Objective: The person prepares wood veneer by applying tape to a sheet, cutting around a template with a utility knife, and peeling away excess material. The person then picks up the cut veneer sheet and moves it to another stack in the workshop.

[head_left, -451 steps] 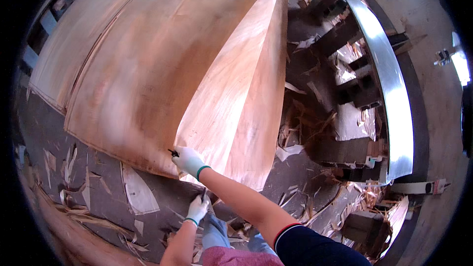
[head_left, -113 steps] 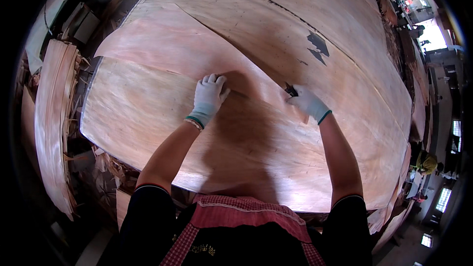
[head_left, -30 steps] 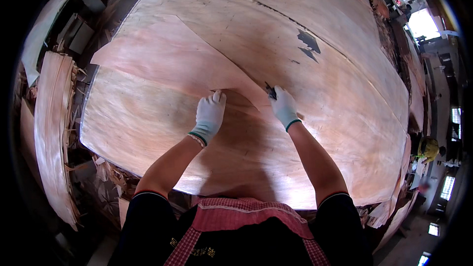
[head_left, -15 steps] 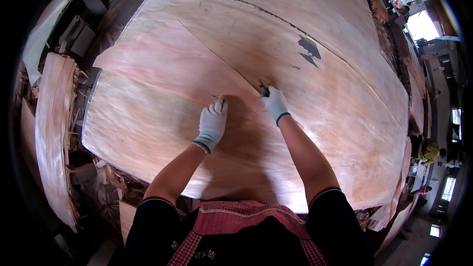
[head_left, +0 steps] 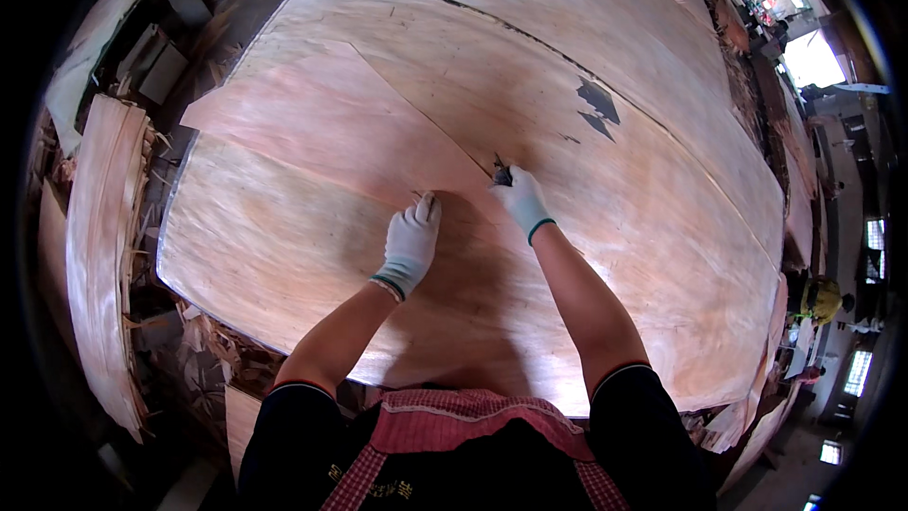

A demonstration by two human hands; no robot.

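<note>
A large pale wood veneer sheet (head_left: 605, 293) spreads out before me, with a pinker, pointed veneer piece (head_left: 312, 114) lying on it. My right hand (head_left: 520, 197), in a white glove with a green cuff, is closed around a small dark tool (head_left: 501, 170) whose exact kind I cannot make out. The tool's tip is at the pink piece's right edge. My left hand (head_left: 411, 232), gloved alike, rests near that piece's lower edge with fingers pinched together. Something thin shows at its fingertips, too small to name.
A dark torn gap (head_left: 599, 102) and a long dark seam (head_left: 530, 35) cross the sheet's far part. Stacked veneer strips (head_left: 99, 246) stand at the left, with broken scraps (head_left: 222, 350) beside them. A person in yellow (head_left: 825, 299) is far off at the right.
My right hand with the dark tool has shifted slightly left along the pink piece's edge. My left hand stays almost in place, still pinched. The whole view has moved a little.
</note>
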